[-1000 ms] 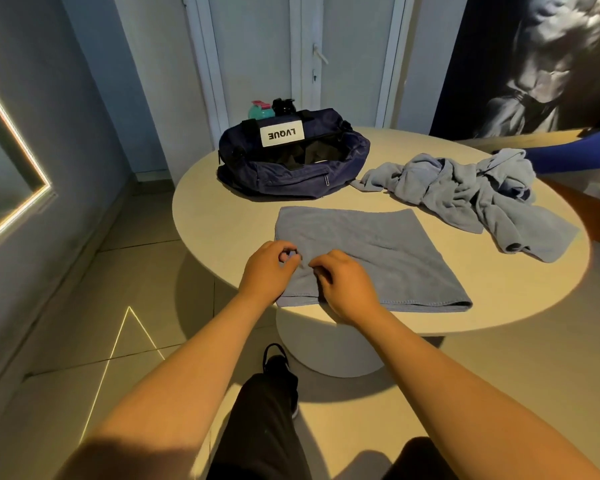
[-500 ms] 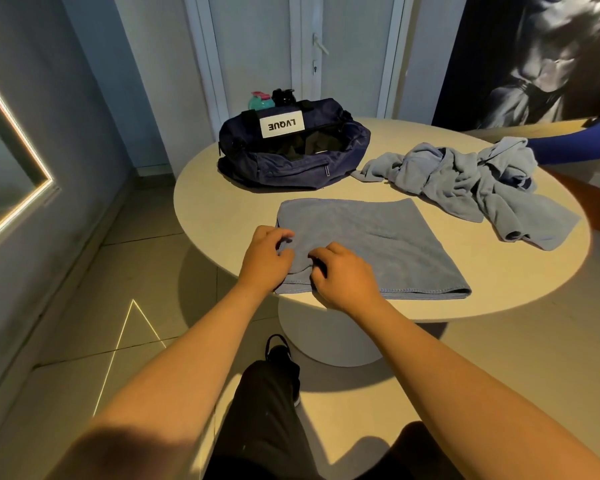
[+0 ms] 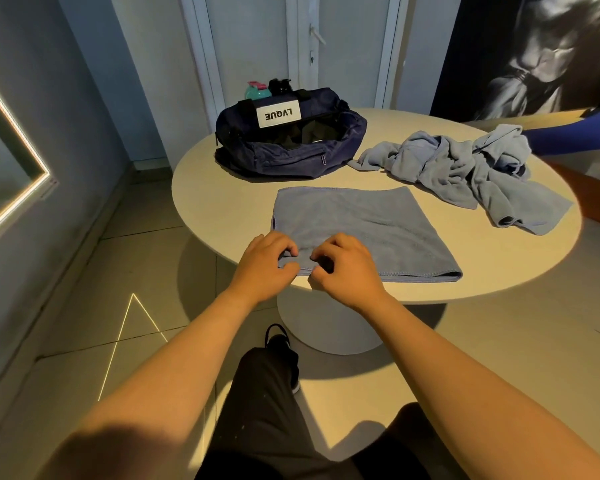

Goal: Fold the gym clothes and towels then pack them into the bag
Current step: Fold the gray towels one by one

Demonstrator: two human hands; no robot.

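Our hands have barely shifted, only curling tighter. Our left hand point(image 3: 264, 268) and right hand point(image 3: 343, 271) pinch the near-left edge of the folded towel point(image 3: 361, 226) lying flat on the worktop point(image 3: 222, 188). Behind it the bag point(image 3: 284, 157) gapes open, and a crumpled pile point(image 3: 465, 171) lies to the right.

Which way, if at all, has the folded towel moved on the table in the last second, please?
No. The folded towel keeps the same gap to the bag and to the table rim; only the view shifted.
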